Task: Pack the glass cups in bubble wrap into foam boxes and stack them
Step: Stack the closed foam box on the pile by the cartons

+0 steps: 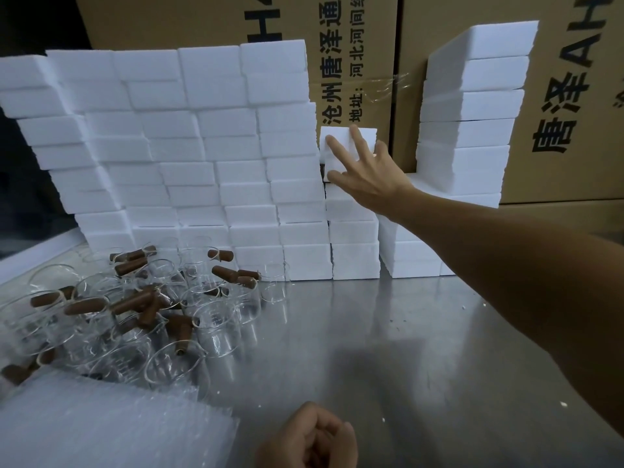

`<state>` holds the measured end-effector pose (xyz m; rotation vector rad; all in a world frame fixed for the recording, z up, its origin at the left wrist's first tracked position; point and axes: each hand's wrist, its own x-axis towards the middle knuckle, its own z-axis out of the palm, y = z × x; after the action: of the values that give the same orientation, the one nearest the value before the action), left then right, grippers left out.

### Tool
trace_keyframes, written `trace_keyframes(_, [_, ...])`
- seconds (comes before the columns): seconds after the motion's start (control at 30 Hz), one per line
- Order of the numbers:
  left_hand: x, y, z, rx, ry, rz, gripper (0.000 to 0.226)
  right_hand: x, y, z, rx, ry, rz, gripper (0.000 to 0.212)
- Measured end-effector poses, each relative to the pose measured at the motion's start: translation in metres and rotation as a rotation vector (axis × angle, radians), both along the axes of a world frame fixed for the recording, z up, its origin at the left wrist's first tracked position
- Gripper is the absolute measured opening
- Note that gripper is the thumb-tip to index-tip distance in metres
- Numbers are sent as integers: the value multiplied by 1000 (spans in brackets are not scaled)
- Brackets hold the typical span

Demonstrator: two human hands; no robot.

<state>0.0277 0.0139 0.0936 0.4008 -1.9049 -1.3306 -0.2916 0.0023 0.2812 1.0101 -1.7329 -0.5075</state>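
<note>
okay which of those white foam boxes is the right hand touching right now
The top foam box of the short column in the gap between the big stacked wall and the tall right stack. The right hand lies spread on its front; no other box is touched.

Left hand [309,437] cut by bottom edge

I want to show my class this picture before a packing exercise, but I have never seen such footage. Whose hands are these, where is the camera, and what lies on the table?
There is one picture, from a camera worn on a person's head, looking down. The right hand reaches out, fingers spread on a white foam box atop a stack. The left hand rests closed near the bottom edge. On the metal table lie glass cups with brown handles and bubble wrap. Cardboard cartons stand behind.
</note>
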Motion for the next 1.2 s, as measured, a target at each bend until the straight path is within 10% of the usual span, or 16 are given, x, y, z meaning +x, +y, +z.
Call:
trace_keyframes(0.43, [1,1,2,25,11,8,25,10,-12,4,-209,-249,-63,86])
trace_keyframes(1.2, [15,4,10,130,-84,-33,25,140,158,-104,-816,-516,411,88])
